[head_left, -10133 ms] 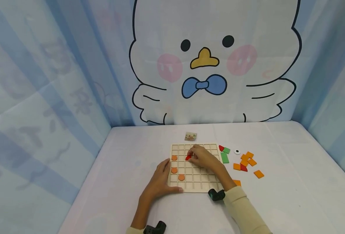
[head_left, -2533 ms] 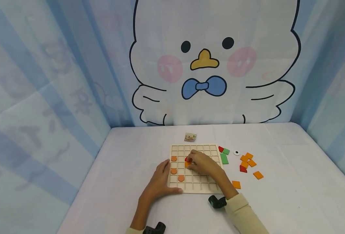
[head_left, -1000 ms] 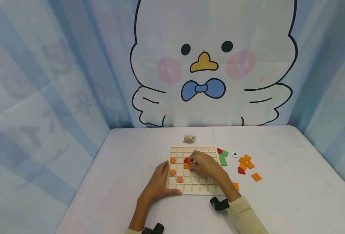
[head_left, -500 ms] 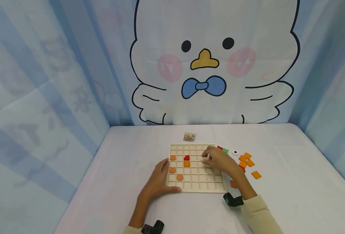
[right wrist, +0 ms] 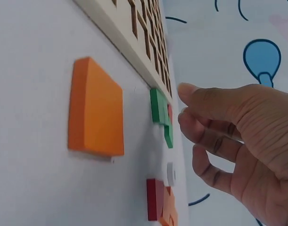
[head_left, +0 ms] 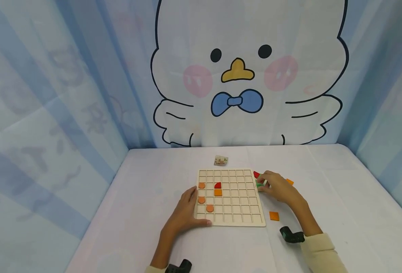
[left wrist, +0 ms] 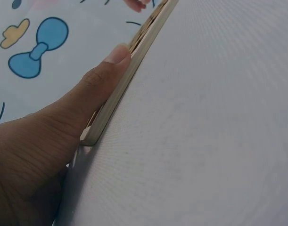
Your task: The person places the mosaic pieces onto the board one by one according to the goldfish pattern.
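Note:
My left hand (head_left: 183, 212) rests against the near-left corner of the wooden grid board (head_left: 228, 217), fingers along its left side. In the left wrist view, the thumb (left wrist: 99, 77) lies along the board's edge (left wrist: 118, 94); the other fingers are mostly hidden. Off the board's right side, my right hand (head_left: 277, 187) hovers by a green piece (head_left: 259, 185) and a red piece (head_left: 256, 174). The right wrist view shows a gap between thumb and forefinger, with nothing held. On the board lie a red quarter-round piece (head_left: 218, 185), an orange square (head_left: 218, 192) and orange discs (head_left: 210, 208).
A loose orange square tile (right wrist: 96, 113) lies right of the board. Farther off are a red piece (right wrist: 155, 200), a white ring-like disc (right wrist: 171, 174) and more orange tiles (head_left: 290, 181), partly behind my hand. A small grid-printed card (head_left: 221, 160) lies beyond the board.
Earlier, my right hand worked at the red piece, and an orange square came to lie just below it. It has since left them and moved right, off the board. The left hand stays.

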{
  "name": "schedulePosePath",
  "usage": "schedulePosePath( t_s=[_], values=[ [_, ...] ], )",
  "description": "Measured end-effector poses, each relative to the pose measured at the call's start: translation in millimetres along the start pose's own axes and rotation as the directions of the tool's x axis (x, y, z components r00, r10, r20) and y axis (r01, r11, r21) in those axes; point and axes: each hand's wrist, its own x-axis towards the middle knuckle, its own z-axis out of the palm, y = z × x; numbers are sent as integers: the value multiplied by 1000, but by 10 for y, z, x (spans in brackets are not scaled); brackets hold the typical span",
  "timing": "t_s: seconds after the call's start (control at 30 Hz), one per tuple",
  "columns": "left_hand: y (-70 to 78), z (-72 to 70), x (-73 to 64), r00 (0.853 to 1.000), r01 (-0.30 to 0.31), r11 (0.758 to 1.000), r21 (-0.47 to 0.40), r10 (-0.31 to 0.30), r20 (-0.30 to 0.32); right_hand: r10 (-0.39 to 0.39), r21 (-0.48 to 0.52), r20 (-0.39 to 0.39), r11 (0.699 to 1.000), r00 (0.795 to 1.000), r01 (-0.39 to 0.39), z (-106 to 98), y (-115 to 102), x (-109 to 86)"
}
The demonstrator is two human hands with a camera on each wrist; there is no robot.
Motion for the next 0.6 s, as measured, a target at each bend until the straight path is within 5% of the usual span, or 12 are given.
schedulePosePath(
  t_s=[0.6],
  values=[
    [3, 4, 4, 1000, -9, 1000, -2, 9, -10, 226, 10, 0, 974, 974, -226, -126, 452, -240]
  ],
)
